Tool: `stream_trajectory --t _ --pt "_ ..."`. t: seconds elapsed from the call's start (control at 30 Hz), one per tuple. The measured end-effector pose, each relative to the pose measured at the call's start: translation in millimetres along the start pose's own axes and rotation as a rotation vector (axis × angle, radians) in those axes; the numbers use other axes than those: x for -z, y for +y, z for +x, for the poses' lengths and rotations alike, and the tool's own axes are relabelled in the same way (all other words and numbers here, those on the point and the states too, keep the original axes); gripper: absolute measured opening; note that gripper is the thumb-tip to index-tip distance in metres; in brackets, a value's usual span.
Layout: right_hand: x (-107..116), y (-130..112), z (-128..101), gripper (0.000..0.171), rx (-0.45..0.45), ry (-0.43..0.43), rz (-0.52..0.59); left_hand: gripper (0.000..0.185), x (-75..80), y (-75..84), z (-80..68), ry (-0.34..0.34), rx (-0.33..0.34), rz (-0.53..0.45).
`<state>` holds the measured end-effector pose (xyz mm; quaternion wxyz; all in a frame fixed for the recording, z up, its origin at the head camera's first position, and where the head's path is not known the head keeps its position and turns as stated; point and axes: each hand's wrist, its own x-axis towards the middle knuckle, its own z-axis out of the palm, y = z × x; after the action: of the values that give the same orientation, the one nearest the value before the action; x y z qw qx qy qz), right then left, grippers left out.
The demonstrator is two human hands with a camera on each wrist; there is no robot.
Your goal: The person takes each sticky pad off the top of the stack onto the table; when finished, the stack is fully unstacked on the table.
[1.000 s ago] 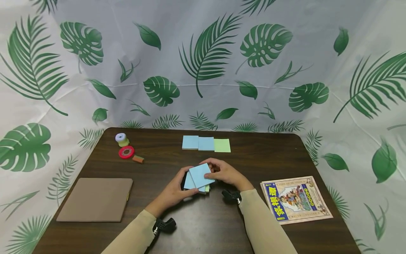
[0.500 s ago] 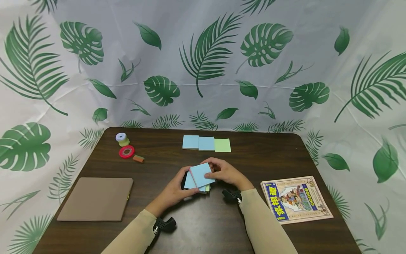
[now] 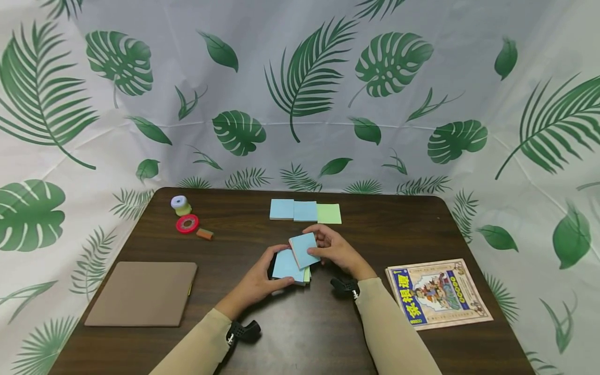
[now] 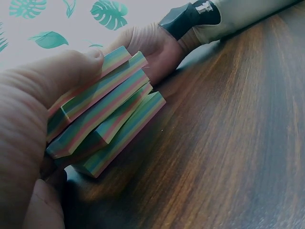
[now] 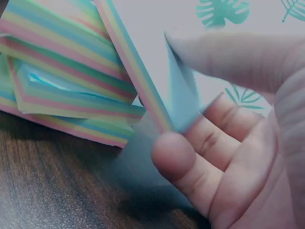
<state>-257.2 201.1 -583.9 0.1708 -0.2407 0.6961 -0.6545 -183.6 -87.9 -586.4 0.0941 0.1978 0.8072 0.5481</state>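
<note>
- Our right hand (image 3: pixel 334 249) pinches a small pad (image 3: pixel 304 249) of sticky notes, thumb on the blue top sheet and fingers curled under the striped edge, tilting it up off the rest. The right wrist view shows the top sheet (image 5: pixel 183 95) peeling away from the block at the thumb.
- Our left hand (image 3: pixel 259 278) curls round the stack (image 3: pixel 289 266) of the other pads, thumb along the near side and fingers behind, holding it down on the table (image 3: pixel 300 333). In the left wrist view the pads (image 4: pixel 102 119) lie fanned and skewed, not squared up.
- The lifted pad sits just above and to the right of the stack, still touching it at the lower edge as far as we can tell.
- Handling, as we judge it — each pad is light and fairly stiff as a block, yet the sheets are thin, soft and only lightly glued, so a grip on the top face alone may strip off one sheet. Better to take hold across the thick striped edges, thumb on one side and fingers on the other.
- The fanned stack will likely slide pad over pad if pressed unevenly — a flat, steady hold suits it.
- Further out: three notes (image 3: pixel 305 211) in a row at the far edge, tape rolls (image 3: pixel 184 214) far left, a brown board (image 3: pixel 140 293) near left, a booklet (image 3: pixel 438 293) to the right.
</note>
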Motion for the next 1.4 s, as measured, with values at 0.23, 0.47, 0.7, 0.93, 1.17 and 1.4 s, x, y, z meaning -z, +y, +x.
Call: stream_trajectory --t 0.23,0.47,0.7,0.93,1.17,1.4 --pt "0.0 0.9 3.4 0.034 0.012 0.178 0.115 0.082 1.4 0.2 -0.1 0.003 -0.006 -0.005" --pt "0.8 3.8 8.3 0.022 0.059 0.436 0.206 0.084 1.9 0.8 -0.4 0.004 0.000 -0.010" --pt "8.8 7.3 5.3 0.041 0.202 0.674 0.179 0.083 1.7 0.3 -3.5 -0.009 0.010 0.005" --pt "17.0 7.8 -2.8 0.043 0.321 0.938 -0.027 0.083 1.3 2.2 -4.1 -0.016 0.014 0.016" --pt "20.8 5.0 -4.8 0.025 0.246 1.174 -0.275 0.082 1.2 2.9 -3.7 -0.012 0.010 0.022" --pt "24.1 7.2 -7.3 0.032 0.112 1.174 -0.514 0.082 1.2 3.8 -3.9 -0.016 0.016 0.011"
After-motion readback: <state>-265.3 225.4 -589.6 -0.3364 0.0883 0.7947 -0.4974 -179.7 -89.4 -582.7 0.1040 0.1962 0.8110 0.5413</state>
